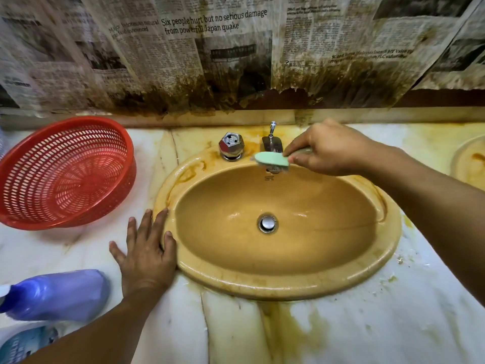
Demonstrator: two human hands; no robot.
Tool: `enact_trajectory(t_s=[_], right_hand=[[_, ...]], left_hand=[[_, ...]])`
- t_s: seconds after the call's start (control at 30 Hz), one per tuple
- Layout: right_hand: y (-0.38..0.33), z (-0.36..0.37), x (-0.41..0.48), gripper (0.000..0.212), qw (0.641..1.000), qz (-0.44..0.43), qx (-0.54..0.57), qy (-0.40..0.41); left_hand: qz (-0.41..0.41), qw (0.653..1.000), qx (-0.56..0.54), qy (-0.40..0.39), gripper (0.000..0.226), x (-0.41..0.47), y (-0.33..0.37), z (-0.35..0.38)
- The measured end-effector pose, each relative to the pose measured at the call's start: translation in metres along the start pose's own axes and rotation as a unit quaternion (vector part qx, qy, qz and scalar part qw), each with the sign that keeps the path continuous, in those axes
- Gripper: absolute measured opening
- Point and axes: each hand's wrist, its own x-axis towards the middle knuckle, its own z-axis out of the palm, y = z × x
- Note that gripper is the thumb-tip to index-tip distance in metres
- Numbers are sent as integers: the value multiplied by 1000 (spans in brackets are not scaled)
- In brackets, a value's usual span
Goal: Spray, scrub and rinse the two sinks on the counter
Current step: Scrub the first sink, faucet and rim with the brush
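- Two sinks show: one oval ochre ceramic sink set in the middle of the counter, and the edge of a second ochre sink at the far right, mostly out of frame
- One white marble counter, stained yellow around the middle basin
- One round chrome drain plug in the bottom of the middle basin
- One left hand lies flat on the counter, fingers straight and spread, holding nothing, fingertips touching the middle sink's left rim
- One right hand grips one pale green scrubbing brush at the back rim, just in front of the chrome spout; the brush is blurred
- One faceted chrome tap knob left of the spout
- One red perforated plastic basket left of the sink
- One purple-blue plastic spray bottle beside the left forearm
- Stained newspaper sheets cover the wall
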Motion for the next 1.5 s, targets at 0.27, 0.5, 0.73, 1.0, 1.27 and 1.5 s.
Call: enact_trajectory(t_s=[0.27, 0.5, 0.73, 1.0, 1.27, 1.5], right_hand=[[5, 16, -20, 32, 994, -43, -77, 68], [25, 22, -42, 30, 992, -34, -53, 108], [37, 46, -54, 34, 988, 29, -26, 148], [27, 106, -51, 41, 974, 176, 115, 80], [32, 117, 7, 15, 985, 48, -34, 160], [50, 124, -4, 22, 976, 76, 88, 183]], left_hand=[[3, 1000, 0, 4, 62, 1, 1, 1], [1, 1000, 1, 9, 63, 3, -2, 4], [0, 1000, 1, 12, 62, 2, -2, 6], [4, 1000, 6, 10, 62, 3, -3, 5], [9, 1000, -2, 14, 62, 2, -3, 4], [6, 1000, -6, 15, 62, 5, -3, 5]])
